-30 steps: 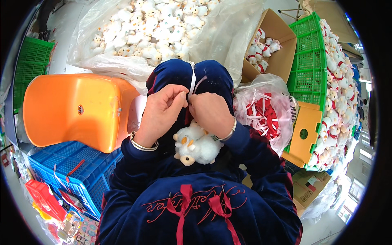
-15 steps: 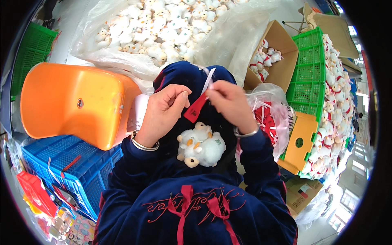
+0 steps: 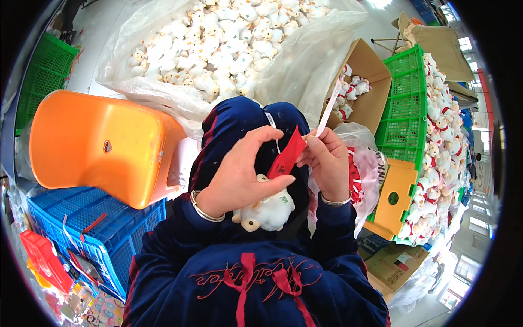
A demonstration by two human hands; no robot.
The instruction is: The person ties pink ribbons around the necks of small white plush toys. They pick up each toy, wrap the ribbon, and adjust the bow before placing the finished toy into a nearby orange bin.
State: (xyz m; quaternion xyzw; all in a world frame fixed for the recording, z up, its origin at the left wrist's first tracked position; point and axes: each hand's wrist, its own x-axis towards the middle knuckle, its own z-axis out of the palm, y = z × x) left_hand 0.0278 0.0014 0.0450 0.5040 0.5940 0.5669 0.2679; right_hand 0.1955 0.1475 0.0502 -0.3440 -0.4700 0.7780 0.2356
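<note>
A strip with a red cloth part [image 3: 289, 153] and a narrow white tail [image 3: 329, 111] is pinched in my right hand [image 3: 331, 163]. The white tail rises up and to the right from the fingertips; dark print marks the red cloth. My left hand [image 3: 237, 173] is open beside the red cloth, thumb and fingers spread apart. Whether its thumb touches the cloth's lower end I cannot tell. A white plush sheep [image 3: 275, 212] lies in my lap below the hands, partly hidden by the left one.
Ahead, a clear plastic sheet [image 3: 294, 82] holds many plush sheep. An orange chair [image 3: 81, 141] and blue crate [image 3: 81, 212] stand left. To the right are a cardboard box [image 3: 376, 82], a bag [image 3: 376, 158] of red strips and a green crate [image 3: 403, 109] beside piled sheep with red neckbands.
My right hand has moved right and lower, and the strip has swung rightward with it. My left hand has opened from curled fingers and come nearer, now covering part of the plush sheep.
</note>
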